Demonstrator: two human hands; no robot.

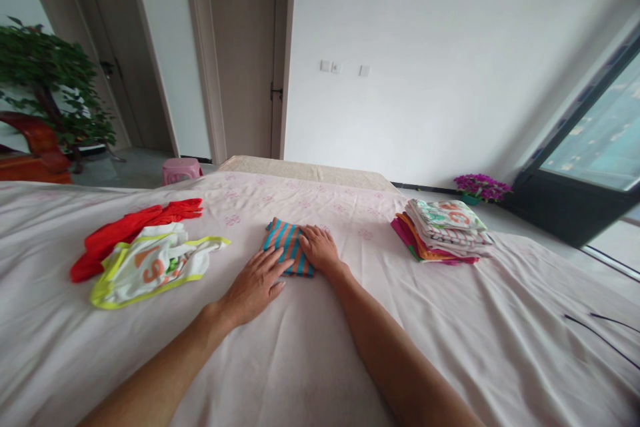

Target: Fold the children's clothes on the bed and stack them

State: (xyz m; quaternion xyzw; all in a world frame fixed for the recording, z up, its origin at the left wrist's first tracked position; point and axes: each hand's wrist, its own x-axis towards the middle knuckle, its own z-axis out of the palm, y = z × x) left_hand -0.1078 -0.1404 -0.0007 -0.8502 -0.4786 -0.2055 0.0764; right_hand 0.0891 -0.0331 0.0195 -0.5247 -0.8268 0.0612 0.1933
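Observation:
A folded cloth (284, 235) with blue and orange stripes lies in front of me on the pale pink sheet (300, 360). My left hand (257, 283) rests flat on its near left side, fingers stretched out. On its right edge lies my right hand (320, 250), also flat with the fingers extended. To the left is a rumpled white garment with yellow-green trim (150, 267) and orange print. Behind it a crumpled red garment (120, 230) partly shows. A stack of folded clothes (445, 230) sits to the right, with a white printed piece on top.
Two dark cords (600, 337) lie at the right side of the sheet. Beyond the far edge are a pink stool (181, 170) and purple flowers (483, 185) in a pot. A leafy plant (50, 80) and a wooden chair (37, 147) stand at the left.

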